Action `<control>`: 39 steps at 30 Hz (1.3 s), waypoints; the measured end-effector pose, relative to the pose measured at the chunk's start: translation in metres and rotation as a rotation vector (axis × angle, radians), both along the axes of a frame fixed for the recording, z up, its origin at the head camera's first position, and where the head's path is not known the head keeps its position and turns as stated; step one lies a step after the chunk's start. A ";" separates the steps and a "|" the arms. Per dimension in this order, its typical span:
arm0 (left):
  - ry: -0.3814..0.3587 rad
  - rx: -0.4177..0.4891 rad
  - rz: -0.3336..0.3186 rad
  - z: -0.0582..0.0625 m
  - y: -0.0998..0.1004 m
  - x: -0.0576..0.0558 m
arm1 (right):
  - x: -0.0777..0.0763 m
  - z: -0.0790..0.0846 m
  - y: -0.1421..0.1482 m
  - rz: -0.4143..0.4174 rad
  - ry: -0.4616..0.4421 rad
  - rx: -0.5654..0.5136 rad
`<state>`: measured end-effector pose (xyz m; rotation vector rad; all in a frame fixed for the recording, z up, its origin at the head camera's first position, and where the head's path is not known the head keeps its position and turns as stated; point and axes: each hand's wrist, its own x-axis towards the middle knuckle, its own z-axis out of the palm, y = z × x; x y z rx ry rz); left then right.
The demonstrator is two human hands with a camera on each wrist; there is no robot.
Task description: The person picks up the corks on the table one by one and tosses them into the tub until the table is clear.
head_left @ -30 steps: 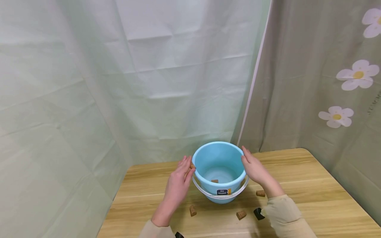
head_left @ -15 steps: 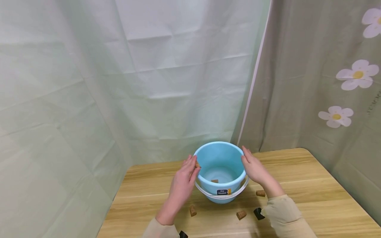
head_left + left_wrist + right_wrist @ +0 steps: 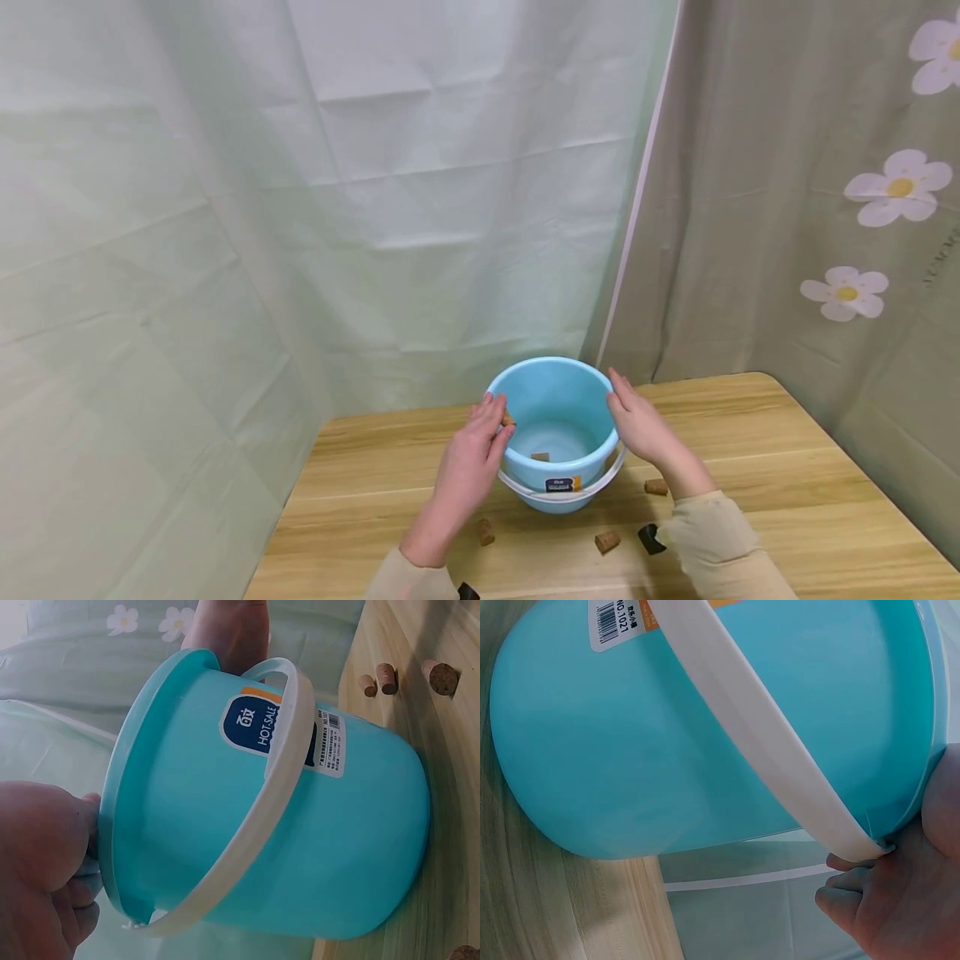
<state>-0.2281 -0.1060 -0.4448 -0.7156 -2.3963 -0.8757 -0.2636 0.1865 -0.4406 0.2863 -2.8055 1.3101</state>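
Observation:
A light blue plastic bucket (image 3: 555, 485) with a white handle (image 3: 247, 844) stands upright on the table. My left hand (image 3: 471, 457) is over its left rim and pinches a cork (image 3: 509, 419) between thumb and fingers. In the left wrist view the fingers of this hand (image 3: 37, 862) are partly behind the rim and the cork is hidden. My right hand (image 3: 643, 427) grips the right rim, with its lower fingers (image 3: 847, 896) against the outside near the handle's end. One cork (image 3: 540, 457) lies inside on the bucket's bottom.
Loose corks lie on the wooden table (image 3: 367, 492): one at front left (image 3: 487, 532), a cork (image 3: 607, 542) in front of the bucket, and another cork (image 3: 656, 487) near the right forearm. Curtains (image 3: 465, 208) hang behind the table. Black straps (image 3: 651, 539) show at the sleeves.
My left hand has moved right with the cork, from beside the left rim to over it. The right hand has kept its place on the bucket.

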 end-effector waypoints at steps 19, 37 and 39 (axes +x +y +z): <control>-0.042 -0.021 0.012 0.003 0.001 0.004 | -0.003 -0.001 0.001 -0.006 0.000 0.005; -0.042 -0.001 0.016 -0.003 -0.002 0.005 | 0.000 -0.003 0.002 -0.008 -0.004 0.000; -0.035 0.002 0.015 -0.004 -0.002 0.004 | 0.000 -0.003 0.002 -0.005 -0.001 -0.002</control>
